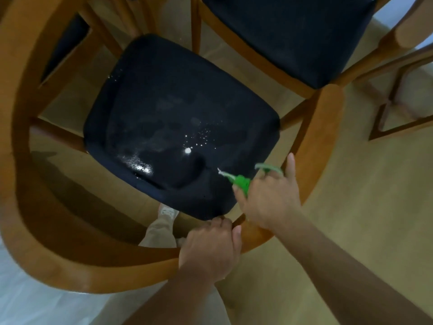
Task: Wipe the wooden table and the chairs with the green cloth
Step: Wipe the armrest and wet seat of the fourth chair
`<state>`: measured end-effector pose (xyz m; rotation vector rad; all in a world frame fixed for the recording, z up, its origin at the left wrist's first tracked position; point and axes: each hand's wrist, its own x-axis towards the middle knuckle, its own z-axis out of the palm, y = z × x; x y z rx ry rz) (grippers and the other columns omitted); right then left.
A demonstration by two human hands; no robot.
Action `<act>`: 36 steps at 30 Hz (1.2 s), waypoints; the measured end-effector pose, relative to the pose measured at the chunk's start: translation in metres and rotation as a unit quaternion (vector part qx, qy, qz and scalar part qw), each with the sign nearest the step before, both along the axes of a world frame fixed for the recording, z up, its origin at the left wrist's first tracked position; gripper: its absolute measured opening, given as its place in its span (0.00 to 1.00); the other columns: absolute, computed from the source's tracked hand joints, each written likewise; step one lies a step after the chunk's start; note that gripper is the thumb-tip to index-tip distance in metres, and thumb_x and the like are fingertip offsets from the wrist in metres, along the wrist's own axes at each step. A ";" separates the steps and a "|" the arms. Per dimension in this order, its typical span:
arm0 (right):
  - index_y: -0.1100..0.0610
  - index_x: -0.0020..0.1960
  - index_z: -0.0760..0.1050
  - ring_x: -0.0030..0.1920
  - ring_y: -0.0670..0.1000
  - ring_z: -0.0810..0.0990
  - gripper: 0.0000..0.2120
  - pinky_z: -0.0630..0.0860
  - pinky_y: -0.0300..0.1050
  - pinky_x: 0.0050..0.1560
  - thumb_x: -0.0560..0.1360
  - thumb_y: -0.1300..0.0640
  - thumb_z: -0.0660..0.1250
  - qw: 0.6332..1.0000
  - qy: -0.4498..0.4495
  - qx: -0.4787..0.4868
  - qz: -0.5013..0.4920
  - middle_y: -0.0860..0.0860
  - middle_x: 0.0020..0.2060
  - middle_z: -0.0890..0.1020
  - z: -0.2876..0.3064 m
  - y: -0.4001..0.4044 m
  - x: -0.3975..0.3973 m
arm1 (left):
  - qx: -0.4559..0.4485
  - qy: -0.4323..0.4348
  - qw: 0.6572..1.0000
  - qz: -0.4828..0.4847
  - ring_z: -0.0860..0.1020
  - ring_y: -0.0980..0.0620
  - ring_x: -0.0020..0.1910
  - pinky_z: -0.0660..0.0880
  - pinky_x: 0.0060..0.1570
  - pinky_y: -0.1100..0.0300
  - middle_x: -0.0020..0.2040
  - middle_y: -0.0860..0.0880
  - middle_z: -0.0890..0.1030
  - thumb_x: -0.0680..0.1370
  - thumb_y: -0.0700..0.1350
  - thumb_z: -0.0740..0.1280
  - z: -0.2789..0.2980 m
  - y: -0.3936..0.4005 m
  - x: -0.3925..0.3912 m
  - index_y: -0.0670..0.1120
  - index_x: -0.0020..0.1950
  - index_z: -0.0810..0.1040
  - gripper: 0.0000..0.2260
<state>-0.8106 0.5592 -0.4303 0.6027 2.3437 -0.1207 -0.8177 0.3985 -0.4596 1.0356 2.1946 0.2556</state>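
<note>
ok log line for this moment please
left hand grips chair rim | right hand holds green sprayer | droplets on seat

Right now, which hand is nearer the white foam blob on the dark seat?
Right. The right hand, gripping the green spray bottle, is just beside the white foam blob; the left hand grips the chair's wooden backrest rail, farther back.

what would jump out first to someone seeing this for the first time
Most striking is the dark chair seat filling the centre, speckled with white droplets and a wet sheen near its front edge. Just right of that, the right hand holds a green spray nozzle aimed at the seat, while the left hand grips the curved wooden chair back at the bottom. A second dark-seated chair stands at the upper right.
</note>
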 end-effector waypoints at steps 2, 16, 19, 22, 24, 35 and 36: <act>0.52 0.32 0.68 0.51 0.52 0.79 0.31 0.40 0.61 0.75 0.80 0.35 0.40 0.998 -0.025 -0.033 0.048 0.48 0.29 0.71 0.001 -0.019 -0.005 | 0.014 -0.003 1.000 0.002 0.78 0.54 0.43 0.74 0.42 0.59 0.50 0.51 0.79 0.79 0.60 0.36 -0.001 -0.001 0.001 0.52 0.56 0.74 0.29; 0.55 0.80 0.41 0.76 0.62 0.56 0.36 0.48 0.61 0.75 0.80 0.35 0.39 0.951 0.059 -0.048 -0.300 0.60 0.76 0.61 -0.072 0.051 -0.084 | -0.047 -0.025 0.998 -0.028 0.72 0.53 0.21 0.67 0.19 0.58 0.27 0.51 0.75 0.72 0.57 0.56 -0.005 0.008 -0.002 0.51 0.31 0.78 0.18; 0.56 0.79 0.35 0.78 0.61 0.46 0.35 0.44 0.59 0.76 0.82 0.39 0.45 0.943 0.086 -0.066 -0.315 0.59 0.79 0.48 -0.107 0.061 -0.106 | -0.059 -0.063 0.996 -0.013 0.70 0.52 0.19 0.64 0.19 0.61 0.26 0.50 0.74 0.81 0.55 0.47 -0.016 0.008 0.000 0.50 0.28 0.77 0.28; 0.55 0.79 0.35 0.78 0.59 0.41 0.37 0.45 0.55 0.76 0.81 0.39 0.49 0.950 0.054 -0.127 -0.280 0.59 0.78 0.40 -0.141 0.048 -0.119 | -0.079 -0.107 0.991 -0.018 0.69 0.53 0.18 0.56 0.21 0.62 0.25 0.51 0.71 0.82 0.56 0.39 -0.024 0.010 -0.002 0.50 0.26 0.75 0.34; 0.56 0.79 0.35 0.78 0.60 0.39 0.39 0.44 0.54 0.76 0.80 0.37 0.50 0.951 0.039 -0.139 -0.272 0.61 0.77 0.35 -0.156 0.035 -0.124 | -0.136 -0.249 0.957 -0.060 0.76 0.52 0.29 0.64 0.28 0.60 0.34 0.48 0.76 0.82 0.58 0.42 -0.036 0.017 -0.026 0.48 0.37 0.79 0.30; 0.59 0.80 0.41 0.78 0.62 0.39 0.33 0.43 0.65 0.75 0.83 0.43 0.47 0.920 0.171 0.019 -0.352 0.60 0.78 0.39 -0.206 0.034 -0.156 | -0.362 -0.090 0.911 0.177 0.33 0.38 0.75 0.50 0.71 0.34 0.72 0.42 0.23 0.63 0.67 0.75 -0.113 -0.023 -0.316 0.47 0.72 0.23 0.65; 0.59 0.80 0.42 0.78 0.62 0.40 0.31 0.44 0.65 0.75 0.83 0.45 0.47 0.917 0.185 0.034 -0.350 0.60 0.78 0.41 -0.210 0.032 -0.154 | -0.377 -0.113 0.905 0.163 0.30 0.37 0.73 0.49 0.71 0.33 0.69 0.41 0.19 0.62 0.66 0.76 -0.122 -0.023 -0.311 0.47 0.70 0.20 0.68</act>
